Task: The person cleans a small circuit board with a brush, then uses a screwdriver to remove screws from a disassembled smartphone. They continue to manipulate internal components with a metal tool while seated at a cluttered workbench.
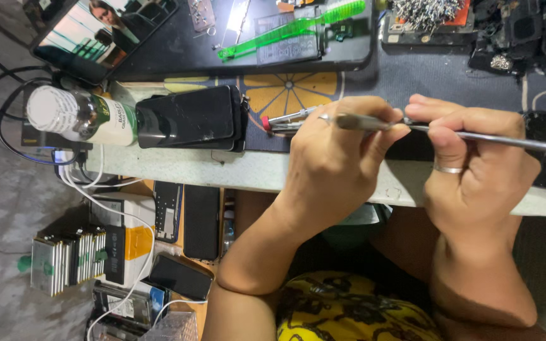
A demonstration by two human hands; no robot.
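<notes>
Fingers of both hands pinch tools: left hand [333,161] tweezers [289,120], right hand [478,164] metal rod [513,140].

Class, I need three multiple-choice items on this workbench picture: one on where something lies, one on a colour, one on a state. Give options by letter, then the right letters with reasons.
1. Where does the translucent green plastic toothbrush lie?
A. On the dark tray at the top of the bench
B. On the floor
C. In the left hand

2. What colour is the tip of the slim metal tool by the left hand?
A. Blue
B. Red
C. White

3. How is the long silver metal rod held?
A. It lies untouched
B. It stands upright in a bottle
C. Both hands grip it, the right hand wearing a ring

Answers: 1 A, the brush rests across the tray; 2 B, a red tip shows left of the fingers; 3 C, fingers of both hands close around the rod.
</notes>
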